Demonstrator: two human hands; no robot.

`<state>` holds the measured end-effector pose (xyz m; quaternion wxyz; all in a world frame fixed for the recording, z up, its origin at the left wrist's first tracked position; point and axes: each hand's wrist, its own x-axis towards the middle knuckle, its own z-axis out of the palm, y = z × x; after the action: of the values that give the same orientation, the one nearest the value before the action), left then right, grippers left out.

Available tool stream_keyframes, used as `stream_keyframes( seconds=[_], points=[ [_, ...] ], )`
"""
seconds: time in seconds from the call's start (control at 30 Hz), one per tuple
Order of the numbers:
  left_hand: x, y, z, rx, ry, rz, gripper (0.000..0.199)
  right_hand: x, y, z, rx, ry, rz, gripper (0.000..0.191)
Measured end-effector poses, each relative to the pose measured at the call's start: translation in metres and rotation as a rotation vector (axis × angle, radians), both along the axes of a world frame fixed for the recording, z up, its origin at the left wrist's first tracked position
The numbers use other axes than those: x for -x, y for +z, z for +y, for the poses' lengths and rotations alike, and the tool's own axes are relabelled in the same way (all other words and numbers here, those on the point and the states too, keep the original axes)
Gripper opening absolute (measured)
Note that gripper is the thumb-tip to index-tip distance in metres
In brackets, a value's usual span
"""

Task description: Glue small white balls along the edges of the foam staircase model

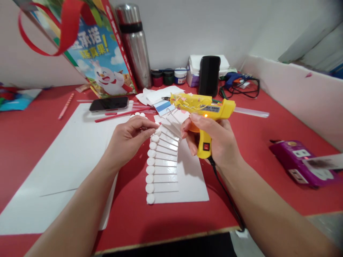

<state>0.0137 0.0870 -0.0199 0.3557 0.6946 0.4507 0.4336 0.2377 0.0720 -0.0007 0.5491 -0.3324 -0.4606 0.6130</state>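
My right hand (214, 137) is wrapped round the handle of a yellow glue gun (203, 107), whose nozzle points left and whose small orange light is lit. My left hand (134, 137) pinches at the top of a column of white round discs (150, 161); what lies between thumb and forefinger is too small to make out. The discs run down the left edge of a white sheet (191, 182). From them, thin grey sticks (166, 174) extend rightward, fanning out near the top.
Behind are a printed bag (107, 60), a steel flask (136, 53), paint jars (168, 76) and an upright black phone (209, 75). Another phone (108, 104) lies on a large white sheet (61, 160). A purple power strip (300, 160) sits at right.
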Motion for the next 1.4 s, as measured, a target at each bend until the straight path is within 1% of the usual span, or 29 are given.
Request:
stream_keyframes(
  seconds=[0.3, 0.43, 0.5, 0.6, 0.67, 0.9, 1.1, 1.2, 1.27, 1.33, 1.4],
  points=[
    [-0.002, 0.000, -0.001, -0.031, -0.011, 0.019, 0.013, 0.001, -0.001, 0.000, 0.003, -0.004, 0.006, 0.028],
    [-0.001, -0.001, -0.005, -0.017, 0.011, -0.087, 0.019, 0.001, 0.000, 0.000, 0.008, -0.008, 0.001, 0.027],
    [-0.001, 0.001, -0.008, -0.022, 0.030, -0.092, 0.014, 0.001, 0.001, 0.000, 0.010, -0.011, -0.002, 0.026],
    [-0.001, 0.003, -0.010, -0.050, 0.024, 0.001, 0.005, 0.000, 0.002, -0.001, 0.017, -0.020, -0.014, 0.027],
    [-0.001, 0.004, -0.010, -0.049, 0.013, 0.029, 0.003, 0.000, 0.002, -0.001, 0.020, -0.022, -0.022, 0.027],
    [-0.003, 0.001, -0.010, 0.130, 0.000, -0.059, 0.008, 0.000, 0.003, -0.002, 0.025, -0.012, -0.040, 0.027],
    [-0.003, 0.003, -0.012, 0.143, 0.004, -0.068, 0.007, 0.000, 0.003, -0.002, 0.032, -0.013, -0.035, 0.027],
    [-0.004, 0.002, -0.011, 0.176, 0.001, -0.092, 0.008, 0.001, 0.003, -0.002, 0.028, -0.021, -0.040, 0.026],
    [-0.005, 0.000, -0.009, 0.201, 0.022, -0.160, 0.009, 0.001, 0.003, -0.002, 0.025, -0.023, -0.044, 0.027],
    [-0.006, -0.004, -0.006, 0.213, 0.078, -0.260, 0.011, 0.001, 0.002, -0.002, 0.021, -0.021, -0.037, 0.027],
    [-0.008, -0.008, -0.002, 0.258, 0.122, -0.337, 0.015, 0.001, 0.002, -0.002, 0.021, -0.017, -0.030, 0.026]
  ],
)
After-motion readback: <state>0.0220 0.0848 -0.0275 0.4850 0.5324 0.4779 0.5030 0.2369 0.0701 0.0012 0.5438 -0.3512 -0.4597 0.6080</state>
